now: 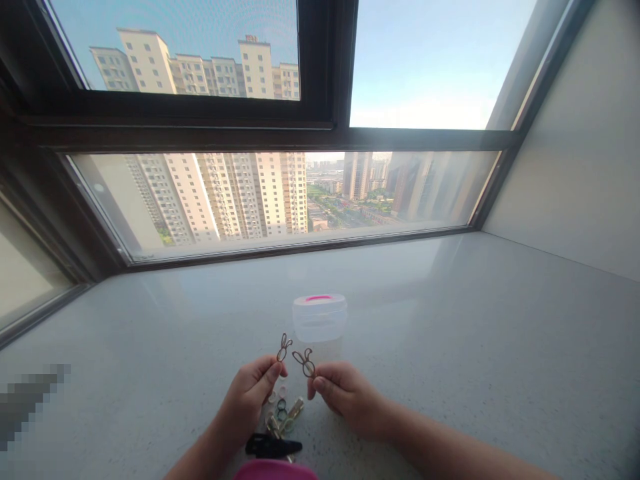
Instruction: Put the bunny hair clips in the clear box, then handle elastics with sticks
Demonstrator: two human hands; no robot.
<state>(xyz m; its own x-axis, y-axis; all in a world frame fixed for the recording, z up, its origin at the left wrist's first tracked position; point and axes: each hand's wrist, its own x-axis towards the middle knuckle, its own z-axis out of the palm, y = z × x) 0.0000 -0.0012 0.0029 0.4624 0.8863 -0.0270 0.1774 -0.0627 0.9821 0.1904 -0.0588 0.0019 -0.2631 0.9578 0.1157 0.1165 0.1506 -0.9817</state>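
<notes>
Left outline point(283, 348): thin bronze-toned metal, a round loop with 2 ear-like loops toward 12 o'clock.
Right outline point(304, 362): same shape, ears toward 11 o'clock.
Box point(320, 321): translucent plastic, pink-handled lid, 1 o'clock beyond my hands.
My left hand point(256, 387): thumb and forefinger pinching the left outline.
My right hand point(345, 392): pinching the right outline likewise, forearm from 4 o'clock.
Trinket pile point(282, 412): 7 o'clock, rings and clips overlapping, hard to separate.
Pink thing point(275, 471): 6 o'clock, cut off, unidentifiable.
</notes>
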